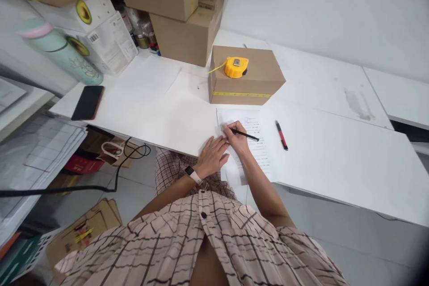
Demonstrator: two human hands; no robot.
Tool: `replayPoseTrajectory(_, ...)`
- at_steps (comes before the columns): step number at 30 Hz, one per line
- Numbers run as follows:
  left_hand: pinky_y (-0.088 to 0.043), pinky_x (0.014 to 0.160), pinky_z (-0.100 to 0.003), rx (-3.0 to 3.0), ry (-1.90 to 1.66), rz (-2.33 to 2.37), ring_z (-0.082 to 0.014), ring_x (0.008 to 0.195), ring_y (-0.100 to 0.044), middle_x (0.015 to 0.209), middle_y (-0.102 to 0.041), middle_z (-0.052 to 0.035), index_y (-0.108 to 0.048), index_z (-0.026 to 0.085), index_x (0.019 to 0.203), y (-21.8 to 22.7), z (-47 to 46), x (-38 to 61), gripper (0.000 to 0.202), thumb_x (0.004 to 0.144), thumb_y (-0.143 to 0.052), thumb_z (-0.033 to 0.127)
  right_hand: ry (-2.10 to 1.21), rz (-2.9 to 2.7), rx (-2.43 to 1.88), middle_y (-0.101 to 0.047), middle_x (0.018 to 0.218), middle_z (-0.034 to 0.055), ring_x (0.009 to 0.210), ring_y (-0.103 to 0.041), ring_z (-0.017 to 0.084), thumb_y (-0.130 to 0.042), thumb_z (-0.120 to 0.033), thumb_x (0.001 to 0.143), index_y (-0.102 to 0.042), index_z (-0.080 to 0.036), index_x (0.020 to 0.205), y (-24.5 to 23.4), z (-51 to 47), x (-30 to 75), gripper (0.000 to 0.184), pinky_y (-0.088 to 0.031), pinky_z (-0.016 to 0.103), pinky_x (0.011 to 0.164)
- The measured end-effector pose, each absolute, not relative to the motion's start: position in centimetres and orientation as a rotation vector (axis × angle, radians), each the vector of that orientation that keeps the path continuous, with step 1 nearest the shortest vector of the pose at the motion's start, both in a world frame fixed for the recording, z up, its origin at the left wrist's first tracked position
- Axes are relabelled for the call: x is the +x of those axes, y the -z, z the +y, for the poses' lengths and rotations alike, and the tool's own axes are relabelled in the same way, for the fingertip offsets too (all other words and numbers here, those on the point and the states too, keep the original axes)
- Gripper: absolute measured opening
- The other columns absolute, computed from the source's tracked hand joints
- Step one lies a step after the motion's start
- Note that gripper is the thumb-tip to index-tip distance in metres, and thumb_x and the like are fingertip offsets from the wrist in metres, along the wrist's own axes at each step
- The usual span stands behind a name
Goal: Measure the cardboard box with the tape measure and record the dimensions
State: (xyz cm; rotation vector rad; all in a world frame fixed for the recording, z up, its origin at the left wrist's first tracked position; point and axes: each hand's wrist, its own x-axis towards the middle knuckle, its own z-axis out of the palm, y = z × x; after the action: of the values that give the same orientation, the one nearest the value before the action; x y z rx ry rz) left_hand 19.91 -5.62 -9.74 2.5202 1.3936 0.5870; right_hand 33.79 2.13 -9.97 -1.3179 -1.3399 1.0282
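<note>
On the white desk (335, 152), directly beyond the printed sheet (264, 156), a brown carton (248, 71) sits close to the paper's far edge, bounding the space there. A yellow tape measure (236, 68) rests on its top, and a yellow marked strip (239, 94) crosses its near face. Just right of the paper lies a red and black pen (282, 136), slanting away from the person. Farther back on the left, larger cardboard boxes (182, 38) stand stacked beside white packages with avocado pictures (109, 42), a pale green bottle (63, 53) and, near the desk's left end, a dark phone (87, 103). The black pen (246, 134) is over the sheet's left part, pinched between the fingers and thumb of the right hand (237, 137). Its long axis runs mostly left to right, the exposed end pointing right and a little toward the person; the other end is at the fingertips, too small to make out. The left hand (212, 158) lies palm down, fingers extended, across the sheet's left edge, its fingertips close to the right hand. The right forearm crosses the lower part of the sheet, covering some of its print.
</note>
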Motion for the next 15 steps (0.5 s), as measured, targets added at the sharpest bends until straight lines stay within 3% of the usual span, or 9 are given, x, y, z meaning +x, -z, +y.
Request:
replayPoseTrajectory(2,-0.024,0.123,-0.05,2.52,-0.59,1.39,-0.0256,0.144,-0.039,0.148,-0.053,-0.0092,-0.052,0.017,0.138,9.74,-5.64,19.93,0.041,0.1,-0.046,0.032,-1.003,-1.32,-1.318,-0.05,0.063,-0.0038,0.059,-0.046,0.012,-0.065,-0.051,0.084,-0.048,-0.023,0.07,10.06,2.3,33.72,0.036,-0.04,0.028,0.058)
replayPoseTrajectory(7,-0.024,0.122,-0.049,2.523,-0.582,1.396,-0.0255,0.143,-0.04,0.146,-0.055,-0.0097,-0.052,0.015,0.137,9.79,-5.63,19.9,0.042,0.1,-0.046,0.033,-0.962,-1.336,-1.321,-0.054,0.069,-0.0037,0.062,-0.047,0.012,-0.066,-0.046,0.083,-0.052,-0.023,0.078,10.06,2.25,33.39,0.027,-0.04,0.028,0.06)
replayPoseTrajectory(11,-0.025,0.122,-0.049,2.529,-0.586,1.395,-0.0251,0.144,-0.04,0.146,-0.055,-0.0099,-0.053,0.017,0.137,9.82,-5.63,19.85,0.041,0.1,-0.046,0.032,-0.895,-1.298,-1.358,-0.043,0.058,-0.0058,0.057,-0.04,0.011,-0.065,-0.043,0.081,-0.042,-0.023,0.063,10.1,2.28,33.22,0.036,-0.037,0.028,0.057)
replayPoseTrajectory(15,-0.026,0.122,-0.049,2.522,-0.595,1.4,-0.0247,0.144,-0.04,0.145,-0.055,-0.0104,-0.053,0.016,0.136,9.8,-5.64,19.86,0.041,0.1,-0.046,0.032,-0.887,-1.314,-1.36,-0.041,0.057,-0.0062,0.055,-0.038,0.011,-0.064,-0.042,0.081,-0.04,-0.023,0.062,10.34,2.36,33.22,0.036,-0.035,0.027,0.056)
